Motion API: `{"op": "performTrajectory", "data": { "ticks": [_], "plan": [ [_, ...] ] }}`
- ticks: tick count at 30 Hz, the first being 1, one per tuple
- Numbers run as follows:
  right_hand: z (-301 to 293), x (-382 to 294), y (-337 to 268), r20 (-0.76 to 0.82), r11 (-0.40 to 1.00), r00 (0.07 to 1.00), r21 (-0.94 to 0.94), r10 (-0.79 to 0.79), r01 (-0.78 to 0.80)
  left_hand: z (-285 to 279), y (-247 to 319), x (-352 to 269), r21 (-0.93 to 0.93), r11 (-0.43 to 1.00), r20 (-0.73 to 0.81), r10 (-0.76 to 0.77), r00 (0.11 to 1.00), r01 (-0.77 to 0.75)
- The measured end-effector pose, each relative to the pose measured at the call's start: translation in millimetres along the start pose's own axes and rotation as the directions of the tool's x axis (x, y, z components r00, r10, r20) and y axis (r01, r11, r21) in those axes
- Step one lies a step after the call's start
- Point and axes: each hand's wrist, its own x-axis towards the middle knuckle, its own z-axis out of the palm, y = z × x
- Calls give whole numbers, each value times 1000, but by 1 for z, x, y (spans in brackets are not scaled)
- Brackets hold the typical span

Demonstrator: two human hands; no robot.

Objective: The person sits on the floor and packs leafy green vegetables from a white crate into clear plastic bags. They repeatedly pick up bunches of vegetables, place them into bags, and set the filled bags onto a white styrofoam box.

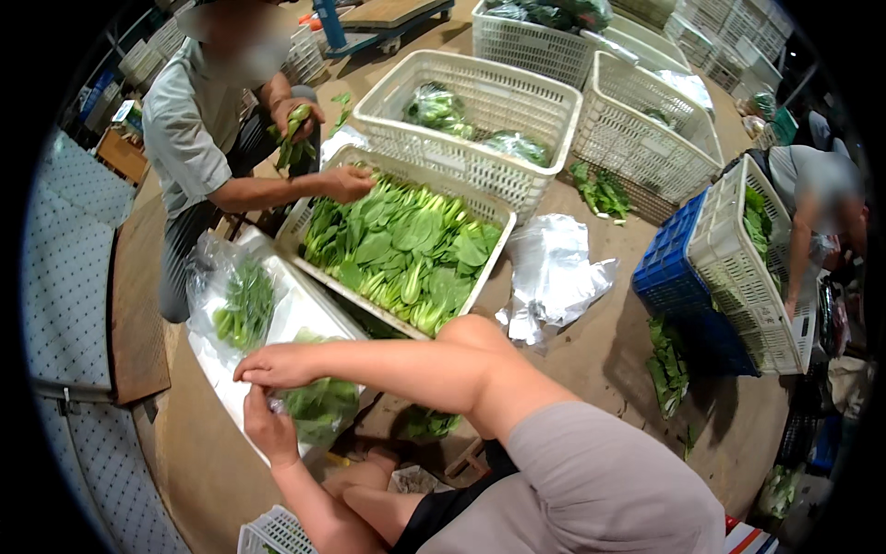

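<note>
A clear plastic bag of leafy greens [322, 412] rests at the edge of a white foam box or board [228, 384]. My left hand [270, 426] curls around gathered plastic at the bag's near side. Just above it, my right hand [280, 365] reaches across with fingers bent, its fingertips meeting those of the left; what lies under them is hidden. My right wrist covers part of the bag. Beyond, on the same white surface, lies another clear bag of greens [242, 305]. A white crate [495, 242] full of loose bok choy [408, 242] stands beside it.
Across from me a person [190, 131] holds greens and reaches into the crate. White crates [471, 156] with bagged greens stand behind. Clear plastic bags [554, 270] lie on the floor. At right, another person [824, 187] bends at a tilted crate [740, 277] against a blue one [668, 256].
</note>
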Motion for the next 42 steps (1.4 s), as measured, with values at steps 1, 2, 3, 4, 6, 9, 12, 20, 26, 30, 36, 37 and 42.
{"op": "performTrajectory", "data": {
  "ticks": [1,2,3,4,6,9,12,20,26,30,36,37,42],
  "plan": [
    [-2,0,2,48,990,989,13,142,-142,4,-17,-7,38,998,55,-43,998,40],
    [-2,0,3,96,959,955,26,279,-283,6,-17,-8,-17,999,2,-44,999,44],
    [1,2,19,64,960,960,-87,273,-267,9,-17,-6,-73,997,-43,-39,998,36],
    [5,3,34,60,932,935,-122,350,-341,10,-18,-4,-129,991,-87,-36,996,24],
    [16,8,42,61,921,920,-81,386,-381,10,-25,-11,-133,990,-89,-51,995,39],
    [16,9,45,-35,973,972,-11,231,-232,12,-19,-7,-60,997,-219,-51,974,39],
    [16,13,45,-209,979,967,-110,144,-170,3,-21,-4,151,979,31,137,990,-140],
    [20,36,136,-629,800,599,61,495,-596,-23,-31,-42,-96,984,500,-82,862,149],
    [-41,-5,187,-768,676,399,59,501,-735,-17,-36,-27,33,935,764,-252,594,354],
    [-32,6,103,-433,876,764,286,479,-388,-23,-30,-17,-541,527,493,-433,754,656],
    [-13,-2,12,191,911,909,120,370,-395,28,-26,-12,-505,560,480,-450,753,657],
    [-9,-6,7,208,900,905,160,371,-406,28,-15,-15,-325,670,482,-490,726,668],
    [-1,-11,35,52,773,990,-620,-131,135,35,-24,-15,-311,726,441,-461,770,613]
  ]
}}
